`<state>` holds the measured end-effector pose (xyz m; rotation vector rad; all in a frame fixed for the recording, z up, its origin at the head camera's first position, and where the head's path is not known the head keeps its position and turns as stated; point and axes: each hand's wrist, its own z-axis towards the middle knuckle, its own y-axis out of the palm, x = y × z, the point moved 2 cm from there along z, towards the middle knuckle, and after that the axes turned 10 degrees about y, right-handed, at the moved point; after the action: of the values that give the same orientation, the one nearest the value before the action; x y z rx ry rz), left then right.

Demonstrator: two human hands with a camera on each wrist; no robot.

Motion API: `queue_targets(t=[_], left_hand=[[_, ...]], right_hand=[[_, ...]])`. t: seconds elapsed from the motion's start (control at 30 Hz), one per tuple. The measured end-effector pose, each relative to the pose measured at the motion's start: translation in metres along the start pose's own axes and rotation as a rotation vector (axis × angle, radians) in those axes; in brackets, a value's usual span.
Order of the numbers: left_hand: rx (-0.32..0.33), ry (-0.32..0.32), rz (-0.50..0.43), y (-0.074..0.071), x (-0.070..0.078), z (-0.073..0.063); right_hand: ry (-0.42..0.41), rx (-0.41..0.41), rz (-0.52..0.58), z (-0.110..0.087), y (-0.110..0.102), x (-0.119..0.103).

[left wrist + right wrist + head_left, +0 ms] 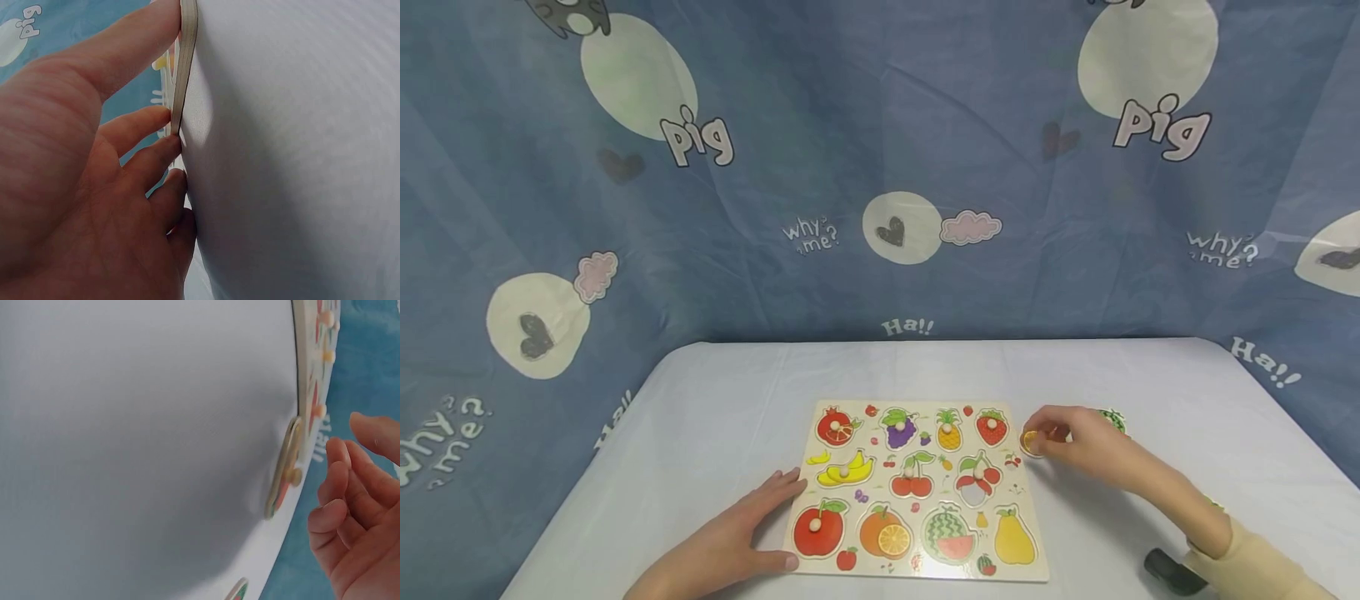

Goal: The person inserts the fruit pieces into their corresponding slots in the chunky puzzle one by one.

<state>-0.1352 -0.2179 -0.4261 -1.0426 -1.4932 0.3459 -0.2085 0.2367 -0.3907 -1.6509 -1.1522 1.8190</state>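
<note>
The right hand (pixel 1075 442) lies just off the right edge of the puzzle board (pixel 917 492), over a loose puzzle piece (pixel 1032 442) on the tabletop (pixel 700 442). In the head view the fingers cover most of that piece; only an orange-yellow rim shows, and what fruit it depicts cannot be made out. In the right wrist view the piece (pixel 284 472) lies flat with its small wooden knob raised, and the fingers (pixel 337 481) are loosely curled just beside it, apart from it and gripping nothing.

A second loose piece (pixel 1114 419), green-edged, lies just beyond the right hand and is largely hidden behind it. A dark object (pixel 1172 571) at the near right, beside the cuff of the sleeve (pixel 1262 567), is cut off by the frame edge and cannot be identified.

The left hand (pixel 737 533) rests flat on the tabletop at the board's near left corner, fingers straight. The left wrist view shows the fingertips (pixel 169 147) touching the board's edge (pixel 185 62), holding nothing. The wrist itself runs out of frame.

The board lies centred on the near half of the tabletop, with knobbed fruit pieces seated in it. A blue printed curtain (pixel 880 167) closes off the far side.
</note>
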Motion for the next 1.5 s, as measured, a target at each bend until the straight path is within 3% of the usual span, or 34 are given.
queue_targets(t=[0.47, 0.8, 1.5], left_hand=[[-0.006, -0.007, -0.013, 0.000, 0.000, 0.000], [-0.016, 0.021, -0.018, 0.000, -0.002, 0.000], [-0.010, 0.015, -0.021, -0.001, -0.001, -0.001]], right_hand=[[0.081, -0.031, 0.068, 0.006, 0.000, 0.024], [0.141, -0.031, 0.124, 0.013, 0.007, 0.032], [0.083, 0.044, 0.073, 0.012, 0.006, 0.033]])
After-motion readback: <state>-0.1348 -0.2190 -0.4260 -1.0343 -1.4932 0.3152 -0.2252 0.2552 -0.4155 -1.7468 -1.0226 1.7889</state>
